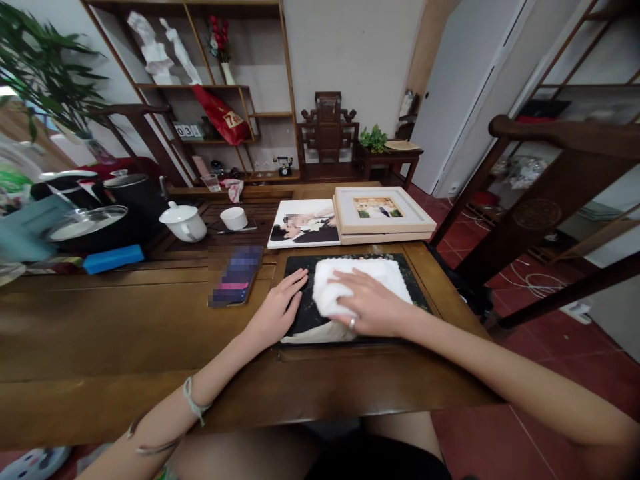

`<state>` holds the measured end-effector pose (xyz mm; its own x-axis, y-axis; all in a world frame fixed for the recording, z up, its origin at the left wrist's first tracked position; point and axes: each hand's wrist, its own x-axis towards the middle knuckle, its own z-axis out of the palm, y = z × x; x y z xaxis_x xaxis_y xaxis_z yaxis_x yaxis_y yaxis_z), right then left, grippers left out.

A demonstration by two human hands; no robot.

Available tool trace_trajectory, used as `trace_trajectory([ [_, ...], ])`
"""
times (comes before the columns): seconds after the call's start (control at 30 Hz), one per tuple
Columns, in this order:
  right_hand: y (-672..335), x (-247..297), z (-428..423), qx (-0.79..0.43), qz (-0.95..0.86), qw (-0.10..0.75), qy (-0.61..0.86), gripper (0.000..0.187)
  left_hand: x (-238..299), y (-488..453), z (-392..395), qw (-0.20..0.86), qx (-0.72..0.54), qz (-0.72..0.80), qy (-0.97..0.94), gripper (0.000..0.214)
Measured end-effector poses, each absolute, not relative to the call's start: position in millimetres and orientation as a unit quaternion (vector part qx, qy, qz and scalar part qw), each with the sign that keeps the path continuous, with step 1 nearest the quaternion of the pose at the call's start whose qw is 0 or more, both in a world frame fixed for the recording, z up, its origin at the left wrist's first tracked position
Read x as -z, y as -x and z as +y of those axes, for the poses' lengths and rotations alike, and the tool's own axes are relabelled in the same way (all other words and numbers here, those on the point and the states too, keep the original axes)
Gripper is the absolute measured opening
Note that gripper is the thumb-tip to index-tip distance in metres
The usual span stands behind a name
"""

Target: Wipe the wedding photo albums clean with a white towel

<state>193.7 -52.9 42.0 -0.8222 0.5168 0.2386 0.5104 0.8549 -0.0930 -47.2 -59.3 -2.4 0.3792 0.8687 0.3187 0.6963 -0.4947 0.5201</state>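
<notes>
A: Left to right, who was where?

B: A person sat at a wooden table (125, 340); the left hand (280, 303) lay palm down, open and holding nothing, on the left side of a black panel (304, 321); the right hand (370, 303), well apart from it, rested spread on a white cloth (387, 273) atop that panel; whether its fingers gripped the cloth, I could not tell.

A: And the risks?

B: In my judgement, the phone (235, 277) could have been knocked by a swing of the left forearm; the panel could have skidded if a hard push met a light left hand; the pale strip (320, 333) at the near edge could have rucked up if the right hand dragged it; the framed picture (383, 207) could have been bumped by too long a forward stroke.

A: The count?

B: One white lidded pot (183, 223), one white cup (234, 219), one phone, two hands, one photo print (295, 237), one panel, one pale strip, one cloth; one framed picture topped a stack I could not fully count.
</notes>
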Motion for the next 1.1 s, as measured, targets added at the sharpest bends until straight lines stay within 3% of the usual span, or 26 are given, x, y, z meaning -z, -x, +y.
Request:
trace_trajectory([
  [0.23, -221.4, -40.2, 0.7, 0.034, -0.919, 0.14, 0.366, 0.039, 1.8, 45.9, -60.0, 0.151, -0.291, 0.478, -0.815, 0.042],
  [0.5, -187.8, -41.9, -83.9, -0.022, -0.973, 0.095, 0.208, 0.028, 1.6, 46.7, -60.0, 0.148, -0.28, 0.482, -0.817, 0.043],
  [0.63, -184.8, -43.6, -98.5, -0.05, -0.978, 0.113, 0.167, 0.028, 1.7, 48.3, -60.0, 0.149, -0.27, 0.481, -0.821, 0.044],
  [0.97, -247.2, -38.8, -5.3, 0.012, -0.899, 0.184, 0.397, 0.041, 2.8, 46.6, -60.0, 0.148, -0.292, 0.479, -0.814, 0.041],
  [1.1, -244.3, -34.0, -8.1, 0.031, -0.893, 0.193, 0.404, 0.039, 2.5, 46.3, -59.8, 0.149, -0.29, 0.482, -0.813, 0.042],
])
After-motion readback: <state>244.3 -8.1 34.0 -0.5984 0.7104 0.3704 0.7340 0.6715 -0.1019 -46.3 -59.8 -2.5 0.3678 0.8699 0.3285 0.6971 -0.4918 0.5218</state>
